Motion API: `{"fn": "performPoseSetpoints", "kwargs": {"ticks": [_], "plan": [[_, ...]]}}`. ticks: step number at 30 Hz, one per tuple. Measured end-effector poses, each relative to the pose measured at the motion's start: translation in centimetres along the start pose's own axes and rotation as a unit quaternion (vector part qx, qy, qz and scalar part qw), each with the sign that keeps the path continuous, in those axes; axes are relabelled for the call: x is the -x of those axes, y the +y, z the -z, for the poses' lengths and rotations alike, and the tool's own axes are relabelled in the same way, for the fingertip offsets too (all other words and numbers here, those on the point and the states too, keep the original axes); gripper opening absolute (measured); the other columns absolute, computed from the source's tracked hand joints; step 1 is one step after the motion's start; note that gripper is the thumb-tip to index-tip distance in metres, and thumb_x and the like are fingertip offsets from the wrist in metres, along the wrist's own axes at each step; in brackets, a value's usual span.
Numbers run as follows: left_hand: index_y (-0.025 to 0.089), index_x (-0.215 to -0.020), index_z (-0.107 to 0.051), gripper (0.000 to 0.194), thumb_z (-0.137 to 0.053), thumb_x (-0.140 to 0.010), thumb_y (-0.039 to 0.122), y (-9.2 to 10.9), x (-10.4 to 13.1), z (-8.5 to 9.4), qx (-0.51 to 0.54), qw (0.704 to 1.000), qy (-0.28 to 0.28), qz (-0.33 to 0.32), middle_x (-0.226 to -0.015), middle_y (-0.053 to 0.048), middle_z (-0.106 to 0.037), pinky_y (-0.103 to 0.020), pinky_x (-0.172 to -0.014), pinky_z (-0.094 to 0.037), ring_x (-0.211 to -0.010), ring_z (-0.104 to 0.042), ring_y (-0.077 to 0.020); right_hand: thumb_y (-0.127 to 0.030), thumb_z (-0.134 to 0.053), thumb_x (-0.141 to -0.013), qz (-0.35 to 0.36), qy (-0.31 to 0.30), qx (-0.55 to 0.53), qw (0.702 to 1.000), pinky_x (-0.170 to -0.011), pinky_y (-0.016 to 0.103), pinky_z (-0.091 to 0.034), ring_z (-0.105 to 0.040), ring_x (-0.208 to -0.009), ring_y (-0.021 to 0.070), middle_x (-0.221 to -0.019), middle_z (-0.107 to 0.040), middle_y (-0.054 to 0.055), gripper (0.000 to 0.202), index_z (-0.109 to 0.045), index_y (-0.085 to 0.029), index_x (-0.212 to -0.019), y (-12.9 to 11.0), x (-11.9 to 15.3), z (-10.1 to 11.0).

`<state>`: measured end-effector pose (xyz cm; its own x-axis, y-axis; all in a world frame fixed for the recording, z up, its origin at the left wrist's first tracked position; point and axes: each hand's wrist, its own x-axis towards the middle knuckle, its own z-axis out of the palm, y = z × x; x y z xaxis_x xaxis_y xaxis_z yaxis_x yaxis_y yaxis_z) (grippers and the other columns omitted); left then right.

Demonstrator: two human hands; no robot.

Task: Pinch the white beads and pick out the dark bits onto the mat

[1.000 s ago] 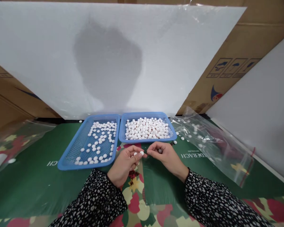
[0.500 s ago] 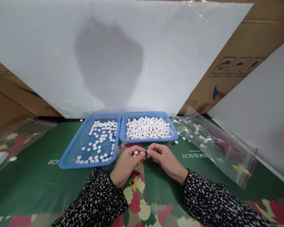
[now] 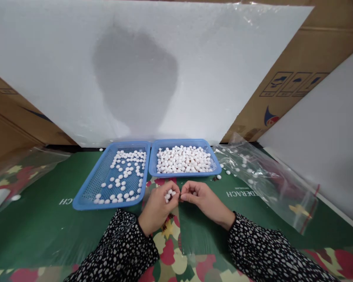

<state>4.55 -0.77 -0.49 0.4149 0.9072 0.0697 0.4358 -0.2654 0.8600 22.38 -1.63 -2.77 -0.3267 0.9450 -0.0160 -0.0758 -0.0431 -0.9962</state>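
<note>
My left hand is curled with several small white balls cupped between thumb and fingers. Close against its fingertips, my right hand is closed in a pinch. A bit of white, apparently one ball, shows inside its bent fingers. A tiny dark scrap sits where the two hands' fingertips meet, too small to make out. Beyond the hands, a blue mesh basket holds a heap of white balls with brownish bits among them. A second blue basket at left has white balls spread over its bottom.
A clear plastic bag lies at right, with loose white balls under or in it. Another clear bag lies at far left. Dark red crumbs lie on the patterned sheet below my left hand. A white panel stands behind the baskets.
Both hands have shifted slightly, and their fingers have curled more. More white balls show in my left hand, and a white bit now shows inside my right fingers. The baskets have not moved.
</note>
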Motion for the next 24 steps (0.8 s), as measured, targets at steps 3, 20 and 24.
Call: {"fn": "performPoseSetpoints", "kwargs": {"ticks": [3, 20, 24], "plan": [[0.018, -0.076, -0.056, 0.011, -0.051, -0.085, 0.020, 0.26, -0.05, -0.13, -0.016, 1.000, 0.005, -0.007, -0.065, 0.003, -0.054, -0.023, -0.056, -0.031, -0.060, -0.046, -0.0129, -0.032, -0.066, -0.084, 0.035, -0.009, 0.028, 0.999, -0.061, 0.025, -0.032, -0.043, -0.064, 0.0129, -0.069, -0.051, -0.003, 0.022, -0.055, -0.017, -0.074, 0.09, 0.18, -0.38], [0.020, -0.091, -0.065, 0.012, -0.055, -0.088, 0.025, 0.15, 0.19, -0.66, 0.005, 0.999, 0.050, -0.010, -0.078, 0.000, -0.066, -0.026, -0.065, -0.040, -0.070, -0.057, -0.0159, -0.044, -0.066, -0.086, -0.012, 0.025, -0.107, 0.994, -0.054, 0.025, -0.020, -0.025, -0.058, 0.0117, -0.063, -0.034, -0.006, 0.033, -0.047, -0.019, -0.077, 0.48, 0.19, -0.66], [0.019, -0.081, -0.062, 0.010, -0.055, -0.088, 0.023, 0.29, 0.29, -0.57, 0.005, 0.999, 0.044, -0.018, -0.072, 0.001, -0.062, -0.025, -0.063, -0.038, -0.066, -0.054, -0.0142, -0.045, -0.066, -0.086, -0.013, 0.019, -0.110, 0.994, -0.053, 0.025, -0.021, -0.027, -0.056, 0.0113, -0.064, -0.035, -0.006, 0.032, -0.049, -0.019, -0.079, 0.66, 0.14, -0.83]]}}
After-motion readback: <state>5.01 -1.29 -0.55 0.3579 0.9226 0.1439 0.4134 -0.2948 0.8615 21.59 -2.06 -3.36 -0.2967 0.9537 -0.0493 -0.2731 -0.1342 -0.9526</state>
